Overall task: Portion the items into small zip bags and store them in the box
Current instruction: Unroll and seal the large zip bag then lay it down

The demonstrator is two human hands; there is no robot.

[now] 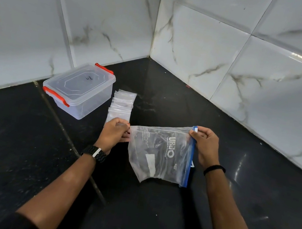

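Holding the big bag at both ends

We see the black counter (168, 97) running into a tiled corner at twelve o'clock. At ten o'clock sits the box (78, 91), lid on, red clips shut. Near centre hangs the large bag (159, 155), blue zip edge at three o'clock. Our right hand (205, 144) pinches its zip corner; our left hand (114, 132) pinches the opposite edge. Small bags (121, 105) lie stacked between box and left hand, at eleven o'clock.
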